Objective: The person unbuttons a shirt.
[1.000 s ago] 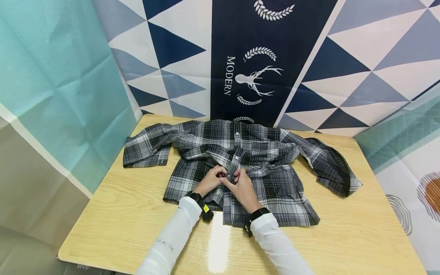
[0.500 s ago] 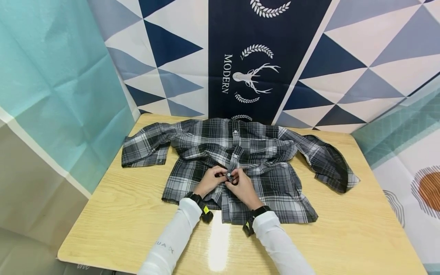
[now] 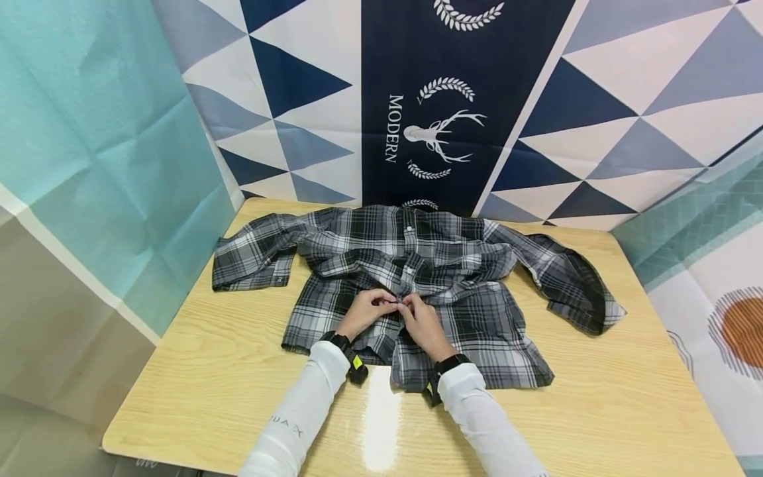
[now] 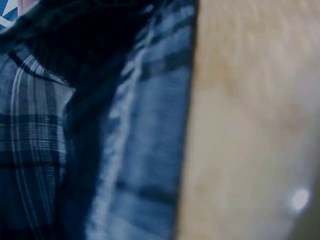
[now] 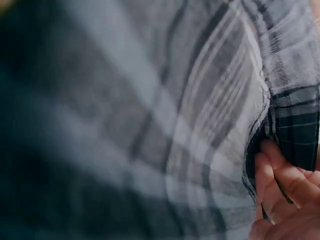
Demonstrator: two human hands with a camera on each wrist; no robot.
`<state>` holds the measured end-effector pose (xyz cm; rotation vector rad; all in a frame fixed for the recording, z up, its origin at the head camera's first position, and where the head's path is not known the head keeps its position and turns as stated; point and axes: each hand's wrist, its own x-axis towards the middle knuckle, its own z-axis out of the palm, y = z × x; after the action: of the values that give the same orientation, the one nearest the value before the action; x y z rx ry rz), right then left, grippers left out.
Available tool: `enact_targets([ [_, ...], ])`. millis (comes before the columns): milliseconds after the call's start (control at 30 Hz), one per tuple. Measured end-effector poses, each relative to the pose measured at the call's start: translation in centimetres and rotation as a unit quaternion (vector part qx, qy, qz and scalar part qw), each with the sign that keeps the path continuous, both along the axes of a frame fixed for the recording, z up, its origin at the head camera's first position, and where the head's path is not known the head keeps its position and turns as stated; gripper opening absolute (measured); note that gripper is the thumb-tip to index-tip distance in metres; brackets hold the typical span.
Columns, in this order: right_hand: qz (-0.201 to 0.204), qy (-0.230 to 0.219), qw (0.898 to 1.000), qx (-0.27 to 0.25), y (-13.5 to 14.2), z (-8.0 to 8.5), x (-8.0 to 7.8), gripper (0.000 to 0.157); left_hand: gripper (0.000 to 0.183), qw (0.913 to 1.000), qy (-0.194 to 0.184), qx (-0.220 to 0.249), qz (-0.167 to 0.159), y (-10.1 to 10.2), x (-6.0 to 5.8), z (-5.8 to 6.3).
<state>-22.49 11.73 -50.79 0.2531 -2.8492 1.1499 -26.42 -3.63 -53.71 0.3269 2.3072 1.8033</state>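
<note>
A grey, black and white plaid shirt [image 3: 477,324] lies spread on the wooden table, its collar end toward the back wall. My left hand [image 3: 362,314] pinches the front opening at the middle of the shirt. Facing it, my right hand [image 3: 424,326] pinches the same strip, and the fingertips of both hands meet there. Fingers cover the bit of cloth between them. In the right wrist view, curled fingers [image 5: 285,180] tuck into the dark fold at the shirt's edge. The left wrist view shows mostly the shirt's hem [image 4: 150,150], with the left hand's grip out of sight.
One sleeve [image 3: 250,255] stretches out to the left, the other sleeve [image 3: 572,288] to the right. The wooden table [image 3: 626,391] ends at a patterned cloth wall [image 3: 441,132] behind. A teal and beige cloth [image 3: 119,165] hangs at the left.
My fingertips have come together over the front strip. A button visible between them half a second ago is now covered. The lower front edge has shifted slightly right.
</note>
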Motion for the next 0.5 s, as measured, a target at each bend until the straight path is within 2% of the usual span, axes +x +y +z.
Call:
enact_targets([
  [33,0.004,0.004,1.0,0.01,0.0,0.0,0.0,0.013,0.02,1.0,-0.004,-0.001,-0.002,0.0,0.0,0.1],
  [100,0.013,0.014,0.999,0.026,0.0,0.0,-0.2,0.01,0.02,0.9999,-0.011,-0.009,-0.007,-0.1,0.4,1.3],
  [200,0.02,0.018,0.999,0.036,0.1,-0.1,-0.5,0.008,0.019,0.9995,-0.023,-0.015,-0.013,-0.2,0.3,1.5],
  [267,0.023,0.013,0.999,0.034,0.2,0.0,-0.6,0.008,0.017,0.9992,-0.029,-0.022,-0.018,-0.2,0.1,1.5],
  [333,0.024,0.004,0.999,0.029,0.3,0.0,-0.8,0.008,0.016,0.9991,-0.03,-0.021,-0.02,-0.1,-0.4,0.5],
  [500,0.03,-0.006,0.999,0.024,0.5,0.2,-0.8,0.009,0.016,0.9989,-0.034,-0.017,-0.027,-0.1,-0.5,0.9],
])
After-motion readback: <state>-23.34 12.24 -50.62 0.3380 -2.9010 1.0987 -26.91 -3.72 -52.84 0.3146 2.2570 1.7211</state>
